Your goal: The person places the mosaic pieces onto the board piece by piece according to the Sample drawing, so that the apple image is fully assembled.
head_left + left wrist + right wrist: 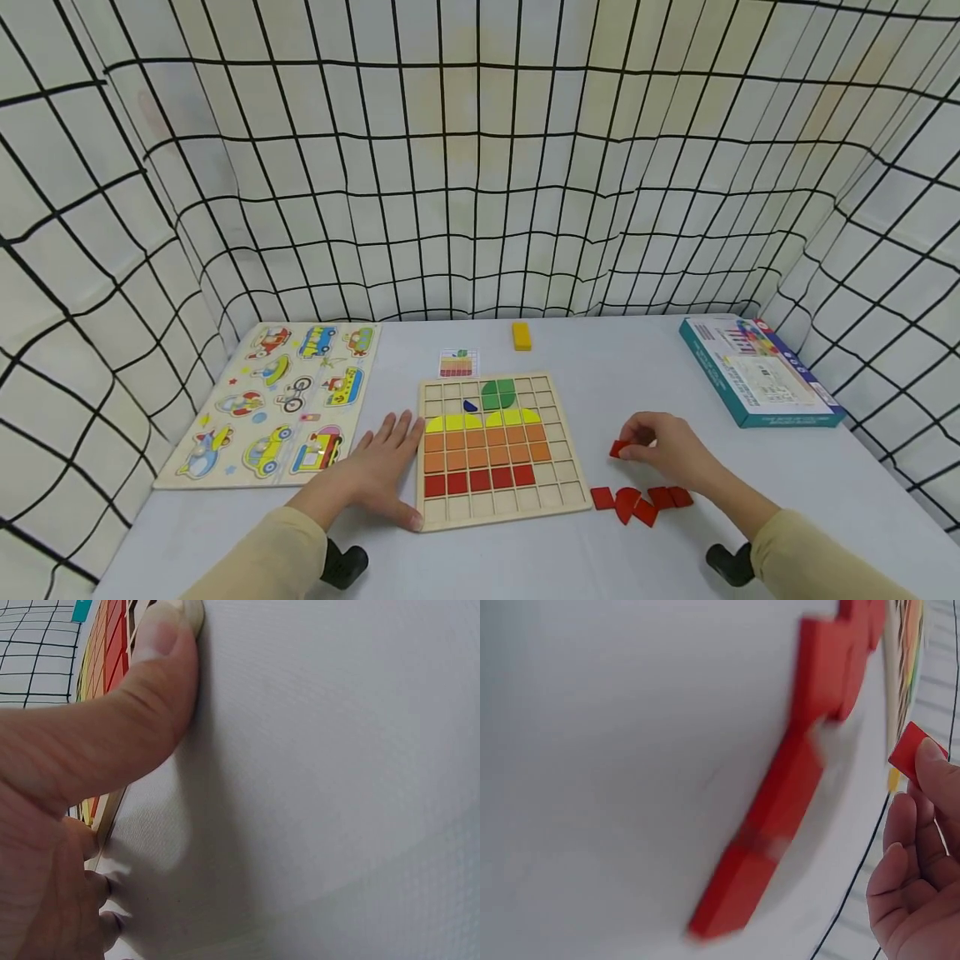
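Observation:
My right hand (663,450) pinches a small red square tile (909,752) between thumb and fingers, to the right of the wooden grid board (553,497). Below that hand lie several loose red pieces, among them a square (602,498) and a rounded piece (626,504). On the left, my left hand (378,475) lies with fingers spread, its thumb touching the board's near left corner. The board carries a row of red squares (478,480), two orange rows (477,457), a yellow rounded row (472,422), green pieces (498,394) and a dark blue piece (470,406).
A picture card (458,363) lies behind the board, with a yellow block (521,337) to its right. At the left is a vehicle puzzle board (255,417); a teal-edged box (761,375) sits at the far right. Black netting (480,183) surrounds the table.

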`<state>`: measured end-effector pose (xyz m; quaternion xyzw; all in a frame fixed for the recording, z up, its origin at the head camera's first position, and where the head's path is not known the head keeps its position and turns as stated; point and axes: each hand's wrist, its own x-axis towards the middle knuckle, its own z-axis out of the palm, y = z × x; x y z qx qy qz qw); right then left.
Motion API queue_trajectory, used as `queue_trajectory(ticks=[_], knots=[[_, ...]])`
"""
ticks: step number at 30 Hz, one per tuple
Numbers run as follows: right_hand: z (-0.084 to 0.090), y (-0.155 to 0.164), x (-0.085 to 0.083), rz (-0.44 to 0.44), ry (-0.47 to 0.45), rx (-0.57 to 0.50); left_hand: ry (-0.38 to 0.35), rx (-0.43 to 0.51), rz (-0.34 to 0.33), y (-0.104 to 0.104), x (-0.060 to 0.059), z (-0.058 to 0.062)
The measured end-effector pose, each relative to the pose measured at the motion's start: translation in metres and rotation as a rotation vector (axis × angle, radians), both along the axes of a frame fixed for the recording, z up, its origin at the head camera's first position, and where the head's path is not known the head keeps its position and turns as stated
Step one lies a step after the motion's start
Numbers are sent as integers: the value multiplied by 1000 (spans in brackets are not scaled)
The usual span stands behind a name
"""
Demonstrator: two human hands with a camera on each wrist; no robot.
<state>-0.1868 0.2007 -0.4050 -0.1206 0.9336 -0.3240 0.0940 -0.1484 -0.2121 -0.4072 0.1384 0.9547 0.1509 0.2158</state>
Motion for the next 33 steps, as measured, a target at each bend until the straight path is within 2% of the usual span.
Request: queue_trajectory(ticks=[2, 6, 9, 12, 21, 33], knots=[[0, -18, 0, 17, -12, -26, -3, -2, 4, 0, 0, 1], [0, -50, 2, 108, -33, -47, -7, 12, 2, 2, 1, 1], [-2, -67, 5, 172, -48, -51, -2, 19, -5, 2, 1, 2], [-4, -77, 6, 196, -52, -49, 5, 19, -10, 3, 1, 3], [-10, -89, 5, 208, 1, 5, 14, 14, -7, 1, 0, 1], [-13, -98, 7, 175, 33, 60, 15, 11, -9, -2, 0, -2]])
